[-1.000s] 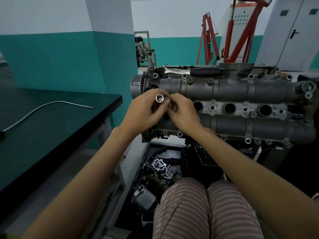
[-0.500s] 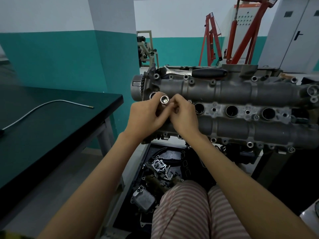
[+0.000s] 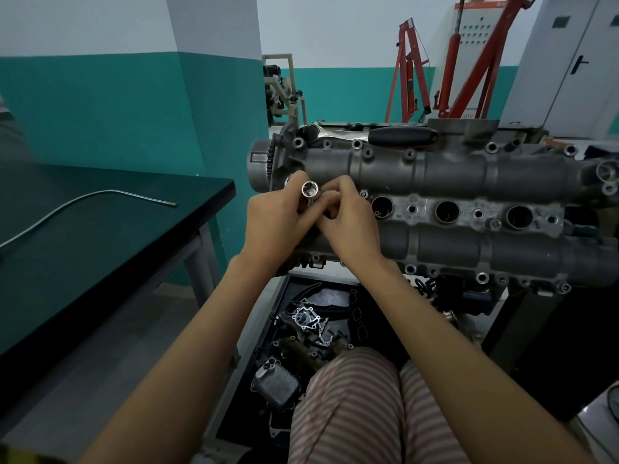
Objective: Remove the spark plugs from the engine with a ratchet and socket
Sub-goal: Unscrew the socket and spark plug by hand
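The grey engine (image 3: 435,175) lies across the stand in front of me, with three open spark plug wells (image 3: 447,212) visible in a row along its middle. My left hand (image 3: 278,222) grips a shiny silver socket (image 3: 310,189), whose open end faces up toward me. My right hand (image 3: 348,222) meets it from the right, fingertips pinching at the socket's lower part, which is hidden behind the fingers. Both hands hover over the left end of the engine. A ratchet with a black handle (image 3: 402,136) lies on the engine's far top edge.
A dark workbench (image 3: 100,236) stands at left with a bent metal tube (image 3: 83,199) on it. Below the engine a black tray (image 3: 335,286) holds loose engine parts. Red engine hoists (image 3: 445,68) stand at the back. My striped-trousered knees are at the bottom.
Both hands with the socket have stayed together at the engine's left end, fingers shifting slightly around the socket. The view has drifted a little.
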The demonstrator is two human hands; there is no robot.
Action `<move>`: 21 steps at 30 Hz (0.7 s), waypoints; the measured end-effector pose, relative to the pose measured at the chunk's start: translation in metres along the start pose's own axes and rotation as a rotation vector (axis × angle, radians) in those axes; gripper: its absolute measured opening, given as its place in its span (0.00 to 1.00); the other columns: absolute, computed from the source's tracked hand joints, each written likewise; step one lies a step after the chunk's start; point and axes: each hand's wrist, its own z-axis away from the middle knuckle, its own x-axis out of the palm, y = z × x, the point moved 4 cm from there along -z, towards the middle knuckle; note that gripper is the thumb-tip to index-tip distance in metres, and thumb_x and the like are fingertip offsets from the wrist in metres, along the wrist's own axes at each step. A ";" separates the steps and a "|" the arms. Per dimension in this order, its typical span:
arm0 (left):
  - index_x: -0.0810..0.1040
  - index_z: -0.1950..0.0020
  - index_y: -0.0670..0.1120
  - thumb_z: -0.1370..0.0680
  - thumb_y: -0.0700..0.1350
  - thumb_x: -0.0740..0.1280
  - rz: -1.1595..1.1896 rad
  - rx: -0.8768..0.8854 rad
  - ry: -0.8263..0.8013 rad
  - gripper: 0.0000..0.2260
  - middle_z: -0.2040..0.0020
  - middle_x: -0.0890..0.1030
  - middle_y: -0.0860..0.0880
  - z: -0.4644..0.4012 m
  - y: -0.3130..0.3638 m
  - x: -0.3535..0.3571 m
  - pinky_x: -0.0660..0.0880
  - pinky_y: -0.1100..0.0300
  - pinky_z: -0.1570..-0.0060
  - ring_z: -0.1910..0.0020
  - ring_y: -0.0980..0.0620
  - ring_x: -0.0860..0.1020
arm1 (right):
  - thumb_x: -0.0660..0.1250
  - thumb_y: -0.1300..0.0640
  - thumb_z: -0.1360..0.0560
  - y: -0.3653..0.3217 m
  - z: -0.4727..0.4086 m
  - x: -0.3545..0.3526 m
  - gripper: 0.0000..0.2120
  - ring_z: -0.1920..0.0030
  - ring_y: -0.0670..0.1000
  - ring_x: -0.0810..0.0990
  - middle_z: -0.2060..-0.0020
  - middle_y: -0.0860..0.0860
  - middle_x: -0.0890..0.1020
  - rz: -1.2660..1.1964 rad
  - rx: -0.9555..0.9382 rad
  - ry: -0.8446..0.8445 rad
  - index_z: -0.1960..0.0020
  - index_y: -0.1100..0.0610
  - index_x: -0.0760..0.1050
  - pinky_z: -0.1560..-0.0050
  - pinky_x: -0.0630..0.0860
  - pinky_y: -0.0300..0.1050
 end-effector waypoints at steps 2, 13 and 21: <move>0.75 0.60 0.38 0.24 0.55 0.63 0.003 0.006 -0.010 0.19 0.74 0.75 0.46 0.001 0.000 -0.001 0.71 0.51 0.76 0.77 0.48 0.73 | 0.67 0.58 0.27 0.001 0.001 0.000 0.07 0.69 0.48 0.72 0.70 0.50 0.75 -0.081 0.003 0.030 0.59 0.52 0.69 0.68 0.71 0.48; 0.75 0.58 0.36 0.24 0.51 0.63 -0.002 0.034 -0.010 0.17 0.74 0.76 0.45 0.001 -0.001 -0.003 0.71 0.53 0.78 0.78 0.47 0.74 | 0.66 0.55 0.27 -0.001 0.002 0.000 0.15 0.69 0.41 0.73 0.71 0.44 0.73 -0.027 -0.055 0.022 0.42 0.52 0.69 0.69 0.70 0.39; 0.78 0.52 0.38 0.23 0.49 0.61 0.063 0.053 0.000 0.14 0.73 0.77 0.48 0.003 0.002 -0.005 0.72 0.52 0.76 0.76 0.50 0.75 | 0.63 0.59 0.25 0.002 0.003 -0.001 0.04 0.72 0.40 0.70 0.75 0.39 0.71 -0.119 -0.132 0.049 0.52 0.53 0.75 0.68 0.66 0.35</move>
